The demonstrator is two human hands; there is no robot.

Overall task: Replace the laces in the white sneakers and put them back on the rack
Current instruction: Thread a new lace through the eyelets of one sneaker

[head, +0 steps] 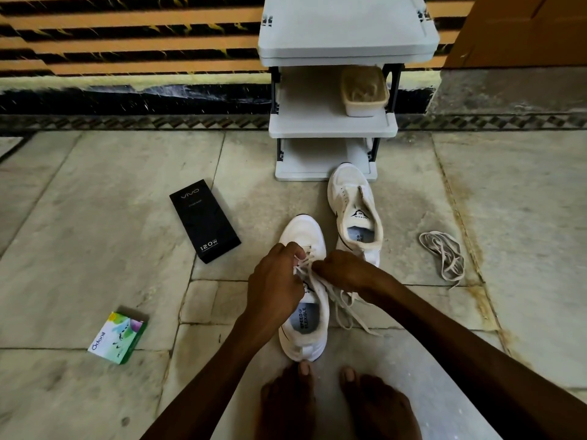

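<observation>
Your left hand (276, 281) and your right hand (343, 271) are both over the middle of the near sneaker (306, 322). The fingers of each are curled and pinch the lace (305, 258) where it crosses the eyelets. The two hands are close together, almost touching. The free ends of this lace fall to the right side of the sneaker and lie on the floor (95, 249) under your right wrist.

The near sneaker stands on the floor with its heel just in front of your bare feet (286, 401) and its toe pointing to the rack (333, 128). The second sneaker (355, 214) stands just beside it, to the right and further away, and its toe reaches the bottom shelf of the rack.

A loose lace (444, 249) lies in a small heap on the floor, well apart to the right. On the middle shelf of the rack stands a pale container (363, 90). To the left on the floor lie a black box (205, 220) and, nearer to you, a green and white box (117, 338).
</observation>
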